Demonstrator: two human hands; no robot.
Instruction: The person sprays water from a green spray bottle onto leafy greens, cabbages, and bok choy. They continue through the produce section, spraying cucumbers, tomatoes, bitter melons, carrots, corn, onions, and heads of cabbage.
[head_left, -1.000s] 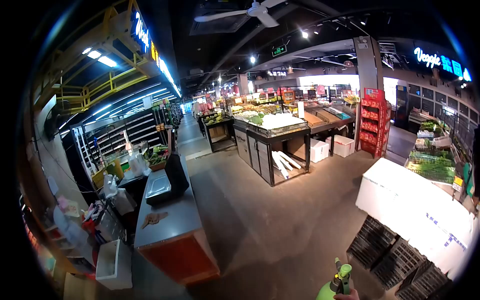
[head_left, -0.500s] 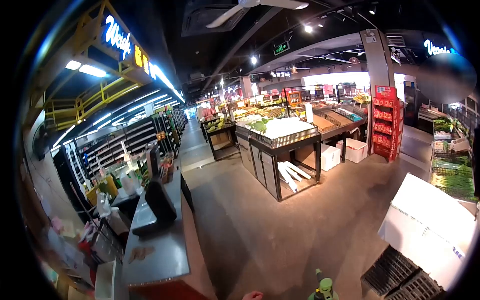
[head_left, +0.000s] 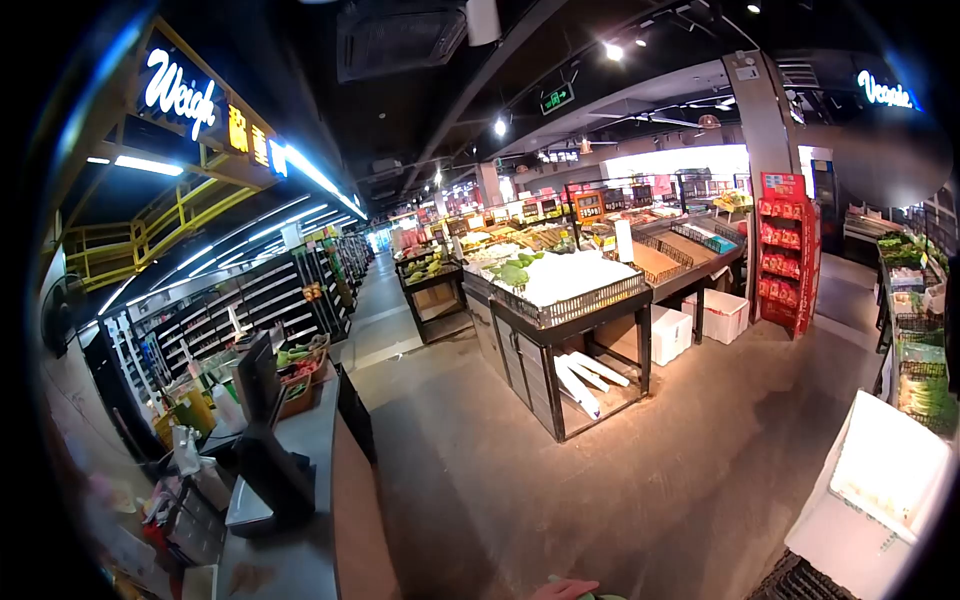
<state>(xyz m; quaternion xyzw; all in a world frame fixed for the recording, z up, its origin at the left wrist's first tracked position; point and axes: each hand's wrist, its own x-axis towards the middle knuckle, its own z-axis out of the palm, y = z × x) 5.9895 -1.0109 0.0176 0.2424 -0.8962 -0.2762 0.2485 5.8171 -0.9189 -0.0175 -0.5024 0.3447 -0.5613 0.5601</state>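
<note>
At the near bottom edge, just catching the top of the left hand [head_left: 565,589], guessing the side from a sliver only. Sitting just beside it on the right, maybe touching: a green plastic item [head_left: 603,596], also cropped. Failing to tell whether fingers are spread, pressed together or pinching, since they are cut off by the frame. Probably carrying both low, near the body, hence barely entering the view. Not seeing the right hand at all.

Facing an open stretch of grey concrete floor [head_left: 560,470]. Flanking on the near left: long grey-topped checkout counter [head_left: 300,540] with a black monitor [head_left: 262,385] standing on it. Standing mid-distance, dead ahead: black metal produce stand [head_left: 575,330] with a wire-fenced white bed on top, and white foam boxes [head_left: 700,322] parked just right of it. Rising far right: red shelf rack [head_left: 785,250]. Crowding the near right: white foam crate [head_left: 880,490] over black plastic crates [head_left: 800,588], likely keeping it off the floor, and pinching the aisle against the counter. Glowing top left: white "Weigh" neon sign [head_left: 180,92].
</note>
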